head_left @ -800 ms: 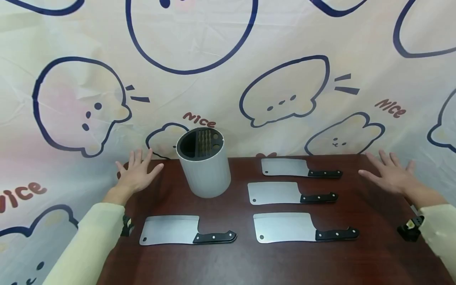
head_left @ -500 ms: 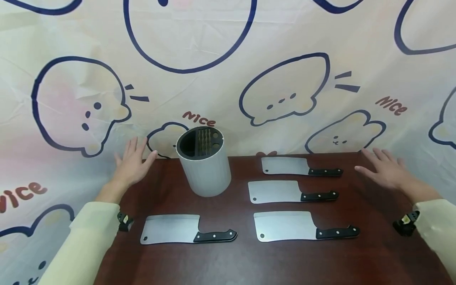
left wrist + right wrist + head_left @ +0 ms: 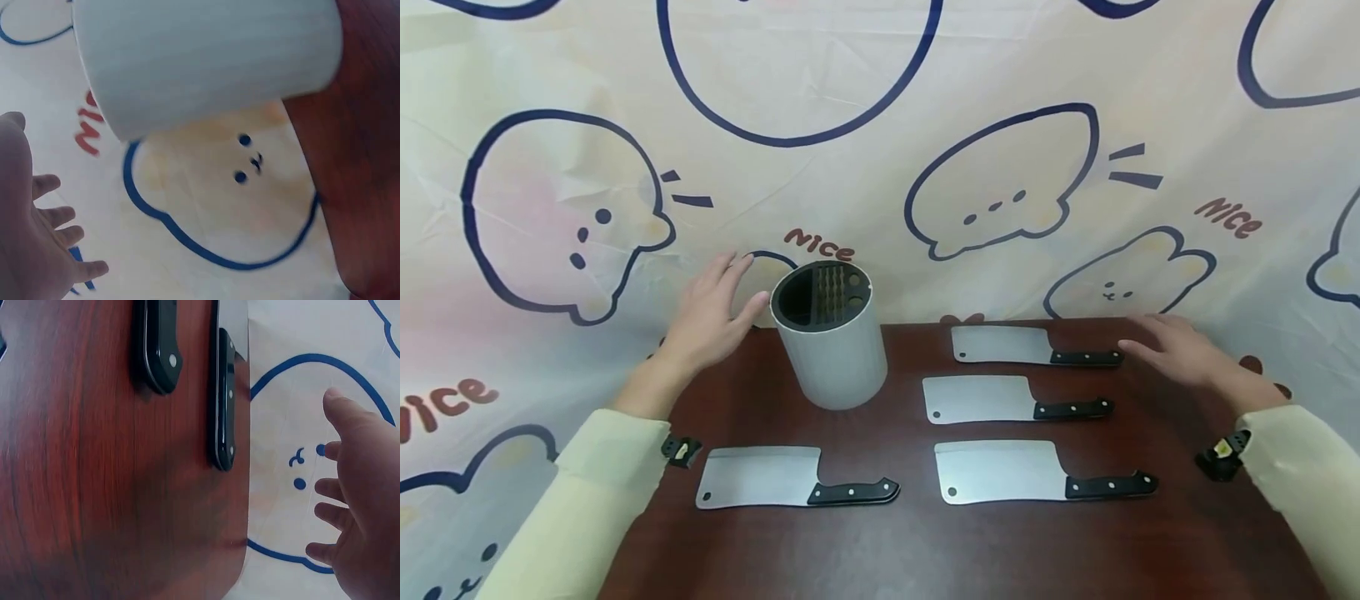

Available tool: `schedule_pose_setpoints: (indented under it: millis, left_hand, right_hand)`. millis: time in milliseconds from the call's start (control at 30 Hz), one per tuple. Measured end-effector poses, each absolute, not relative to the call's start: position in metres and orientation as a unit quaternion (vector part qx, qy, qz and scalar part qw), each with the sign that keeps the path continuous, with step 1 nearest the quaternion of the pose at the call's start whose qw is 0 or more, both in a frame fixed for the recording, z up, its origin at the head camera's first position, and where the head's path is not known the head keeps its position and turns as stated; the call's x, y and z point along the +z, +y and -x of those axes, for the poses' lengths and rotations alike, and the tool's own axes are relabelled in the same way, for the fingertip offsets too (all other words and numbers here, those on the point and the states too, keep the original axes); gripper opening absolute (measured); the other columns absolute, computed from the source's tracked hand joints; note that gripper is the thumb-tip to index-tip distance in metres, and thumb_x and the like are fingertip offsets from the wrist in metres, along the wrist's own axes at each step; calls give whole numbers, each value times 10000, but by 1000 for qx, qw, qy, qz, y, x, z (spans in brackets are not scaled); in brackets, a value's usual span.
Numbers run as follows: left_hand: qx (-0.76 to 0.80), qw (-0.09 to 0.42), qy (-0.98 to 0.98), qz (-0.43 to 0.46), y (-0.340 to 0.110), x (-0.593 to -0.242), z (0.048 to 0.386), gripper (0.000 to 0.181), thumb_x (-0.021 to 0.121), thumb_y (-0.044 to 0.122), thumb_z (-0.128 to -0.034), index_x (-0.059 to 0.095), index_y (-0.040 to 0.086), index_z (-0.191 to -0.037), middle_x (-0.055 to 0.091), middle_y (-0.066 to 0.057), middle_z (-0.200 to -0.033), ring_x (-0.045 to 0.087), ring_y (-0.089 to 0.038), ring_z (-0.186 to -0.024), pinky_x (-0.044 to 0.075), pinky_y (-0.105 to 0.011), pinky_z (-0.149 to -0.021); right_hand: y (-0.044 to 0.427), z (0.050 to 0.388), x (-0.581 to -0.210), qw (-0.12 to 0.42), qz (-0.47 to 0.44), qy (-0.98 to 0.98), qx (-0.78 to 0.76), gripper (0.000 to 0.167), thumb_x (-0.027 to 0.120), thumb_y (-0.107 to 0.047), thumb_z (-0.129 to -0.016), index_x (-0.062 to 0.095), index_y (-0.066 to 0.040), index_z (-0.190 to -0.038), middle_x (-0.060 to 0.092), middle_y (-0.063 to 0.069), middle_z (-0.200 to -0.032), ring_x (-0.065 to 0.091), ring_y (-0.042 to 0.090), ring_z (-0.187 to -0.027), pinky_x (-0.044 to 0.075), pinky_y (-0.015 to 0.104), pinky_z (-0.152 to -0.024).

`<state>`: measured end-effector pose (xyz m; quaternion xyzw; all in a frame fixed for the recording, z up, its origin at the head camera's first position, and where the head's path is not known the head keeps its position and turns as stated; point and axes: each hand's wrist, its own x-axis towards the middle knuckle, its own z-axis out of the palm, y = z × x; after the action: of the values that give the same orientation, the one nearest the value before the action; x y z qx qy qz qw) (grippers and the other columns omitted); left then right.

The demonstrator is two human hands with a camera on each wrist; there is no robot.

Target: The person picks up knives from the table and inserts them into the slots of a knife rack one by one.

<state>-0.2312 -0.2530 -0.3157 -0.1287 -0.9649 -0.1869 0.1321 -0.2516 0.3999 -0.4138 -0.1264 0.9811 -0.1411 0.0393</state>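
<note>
lying flat near the back edge of the dark wooden table (image 3: pixel 917 550), the farthest cleaver (image 3: pixel 1022 345) runs left to right, its black handle (image 3: pixel 1086 358) pointing toward the right hand (image 3: pixel 1187 354). that hand is the nearer one, poised just past the handle's end, fingers loosely extended and holding nothing. the left hand (image 3: pixel 707 321), spread open and also holding nothing, hangs just beside the white cylindrical knife holder (image 3: pixel 835 358); the left wrist view shows a gap between them. upright, slotted mouth up, the holder stands between the left hand and that cleaver. nearer the person, the middle cleaver (image 3: pixel 981 400) and front right cleaver (image 3: pixel 1003 472) lie roughly parallel, handles rightward; the left cleaver (image 3: pixel 767 477) lies before the holder.
</note>
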Motion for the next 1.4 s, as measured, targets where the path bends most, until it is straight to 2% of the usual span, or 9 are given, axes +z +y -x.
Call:
schedule_pose_setpoints:
  millis: [233,400,633,767,867,1000,1200,1400]
  left_hand:
    - [-236,78,-959,133,-230,-309,233,754,536,474,-1032,246,93,-1614,140,-175,-1683,177,-416,-1524,217,-713,-1148]
    - [-284,36,-949,129,-227,-309,240,838,608,449,-1008,177,75,-1622,94,-190,-1686,155,-429,-1526,215,-704,-1151]
    - [-349,-10,-929,123,-232,-319,247,984,689,482,-950,101,84,-1632,153,-217,-1670,316,-485,-1454,411,-620,-1071]
    - [-371,-31,-920,122,-235,-327,249,1008,726,446,-932,101,80,-1632,173,-203,-1672,290,-465,-1476,406,-595,-1087]
    - [-379,-45,-916,128,-237,-332,251,1004,751,405,-925,117,71,-1630,193,-215,-1663,335,-487,-1447,423,-591,-1074]
    - [-389,-49,-909,143,-237,-336,253,1000,791,329,-904,150,65,-1624,231,-230,-1641,391,-518,-1400,465,-585,-1030]
    - [-404,-37,-897,175,-239,-343,255,991,852,182,-847,224,53,-1603,253,-231,-1608,373,-480,-1409,443,-595,-1056]
    - [-401,-26,-901,162,-239,-348,256,1014,865,212,-833,220,64,-1603,253,-224,-1602,366,-464,-1407,447,-597,-1054]
  right_hand:
    - [380,256,-417,65,138,969,-193,693,539,-397,-1059,359,104,-1503,356,378,-1510,295,576,-1395,257,738,-1095]
    - [371,260,-427,77,134,966,-209,721,510,-440,-1063,351,107,-1505,358,380,-1507,298,575,-1394,257,735,-1100]
    - [363,264,-446,89,131,962,-224,711,503,-430,-1068,343,99,-1515,356,373,-1512,299,570,-1397,264,726,-1108]
    - [360,264,-454,99,128,958,-237,711,516,-424,-1064,343,97,-1516,359,377,-1509,313,569,-1390,273,727,-1104]
    - [359,263,-461,103,129,957,-237,720,535,-424,-1055,351,102,-1510,369,385,-1496,320,575,-1380,274,730,-1101]
    - [361,262,-468,100,133,957,-236,690,592,-367,-1037,378,103,-1495,408,379,-1471,357,566,-1360,294,729,-1092]
    - [363,264,-480,80,151,960,-221,592,671,-219,-992,458,89,-1450,507,345,-1399,458,526,-1291,354,715,-1063]
    - [362,266,-482,71,144,966,-204,533,680,-128,-964,492,85,-1415,523,356,-1351,461,532,-1245,359,730,-1041]
